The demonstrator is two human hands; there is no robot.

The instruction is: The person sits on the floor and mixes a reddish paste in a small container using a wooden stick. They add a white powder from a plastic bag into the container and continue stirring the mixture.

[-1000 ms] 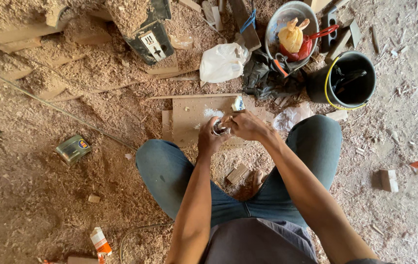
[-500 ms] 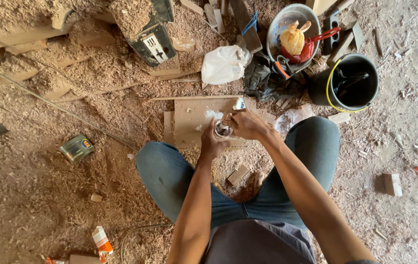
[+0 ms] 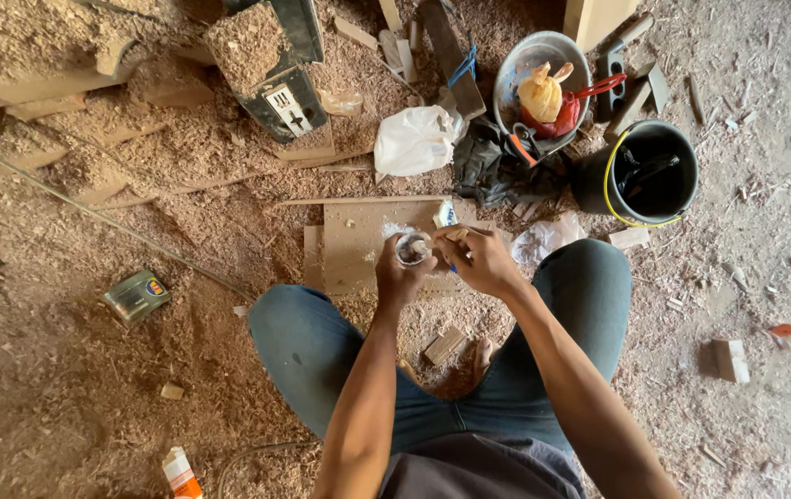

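Sawdust-covered floor (image 3: 91, 388) carries a green tin (image 3: 137, 295) at left and a white bag (image 3: 416, 140) ahead; left hand (image 3: 402, 275) clasps a small round container (image 3: 413, 248), right hand (image 3: 479, 261) pinched at its rim, above a board (image 3: 358, 242)

A matt wooden board (image 3: 358, 245) lies on rough sawdust (image 3: 91, 388), near a glossy black plastic bucket (image 3: 682, 157).

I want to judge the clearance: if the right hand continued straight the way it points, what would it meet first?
Probably the small round container held in the left hand; the right hand points left toward it, nearly touching. Depth is unclear.
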